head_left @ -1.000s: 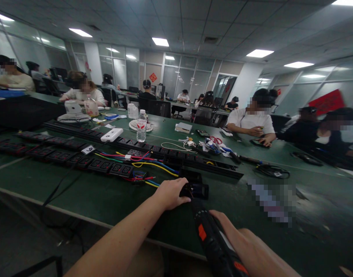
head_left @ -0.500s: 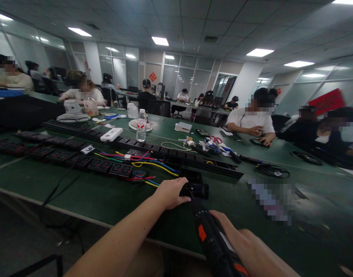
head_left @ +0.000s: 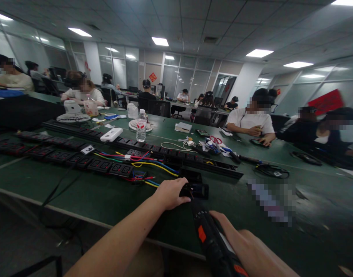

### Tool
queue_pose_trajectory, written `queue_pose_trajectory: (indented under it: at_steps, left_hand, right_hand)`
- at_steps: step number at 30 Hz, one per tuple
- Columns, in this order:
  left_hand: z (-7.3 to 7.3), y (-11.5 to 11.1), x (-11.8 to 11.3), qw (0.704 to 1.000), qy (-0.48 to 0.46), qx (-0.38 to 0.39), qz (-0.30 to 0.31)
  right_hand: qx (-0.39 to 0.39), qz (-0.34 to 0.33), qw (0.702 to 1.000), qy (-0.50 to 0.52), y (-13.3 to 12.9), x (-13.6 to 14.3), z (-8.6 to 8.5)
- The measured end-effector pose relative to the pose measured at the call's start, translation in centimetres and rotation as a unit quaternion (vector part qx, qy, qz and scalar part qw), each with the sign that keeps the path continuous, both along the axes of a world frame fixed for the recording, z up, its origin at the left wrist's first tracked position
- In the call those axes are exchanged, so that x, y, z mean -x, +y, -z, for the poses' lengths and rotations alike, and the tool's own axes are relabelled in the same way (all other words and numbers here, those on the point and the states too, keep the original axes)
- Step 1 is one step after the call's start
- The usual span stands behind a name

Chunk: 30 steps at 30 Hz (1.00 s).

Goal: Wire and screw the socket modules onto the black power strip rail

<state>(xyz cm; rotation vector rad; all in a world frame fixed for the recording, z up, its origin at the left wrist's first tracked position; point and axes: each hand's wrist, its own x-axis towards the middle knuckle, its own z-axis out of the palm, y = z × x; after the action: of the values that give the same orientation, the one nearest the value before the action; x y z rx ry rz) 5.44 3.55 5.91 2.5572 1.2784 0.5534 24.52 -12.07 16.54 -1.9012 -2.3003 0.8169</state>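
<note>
My left hand (head_left: pixel 171 193) is closed around the left end of a small black box-like part (head_left: pixel 199 190) on the table. Blue and yellow wires (head_left: pixel 153 184) run to that part from a black strip of sockets (head_left: pixel 107 166). My right hand (head_left: pixel 234 234) grips a black and orange electric screwdriver (head_left: pixel 206 231); most of its fingers are behind the tool. The bit points away from me and meets the black part beside my left thumb. A second black piece (head_left: pixel 190 175) lies just behind, with yellow and blue wires leading to it.
A long black rail with sockets (head_left: pixel 153 148) crosses the green table (head_left: pixel 130 207). Behind it stand a water bottle (head_left: pixel 141 127) and a white power bank (head_left: pixel 111 134). Red-handled scissors (head_left: pixel 216 140) and a coiled black cable (head_left: pixel 273 171) lie to the right. Several people sit around.
Both hands, the screwdriver and the black part stay practically in place. Across the table, a co-worker's raised hand has shifted slightly.
</note>
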Motion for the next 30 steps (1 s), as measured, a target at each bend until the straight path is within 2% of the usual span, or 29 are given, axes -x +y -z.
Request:
queue_pose_trajectory:
  at_steps: [7,16,30]
  left_hand:
    - [0.04,0.03,-0.17,1.000,0.005,0.006,-0.001]
    - [-0.03,-0.01,0.07,1.000,-0.004,0.000,0.001]
    - [-0.30,-0.13,-0.02,1.000,0.006,0.010,0.002]
  right_hand:
    - [0.018,0.008,1.000,-0.006,-0.01,0.52,-0.86]
    - [-0.002,0.008,1.000,-0.001,-0.13,-0.03,-0.14]
    - [0.004,-0.010,1.000,0.016,-0.05,0.29,-0.63]
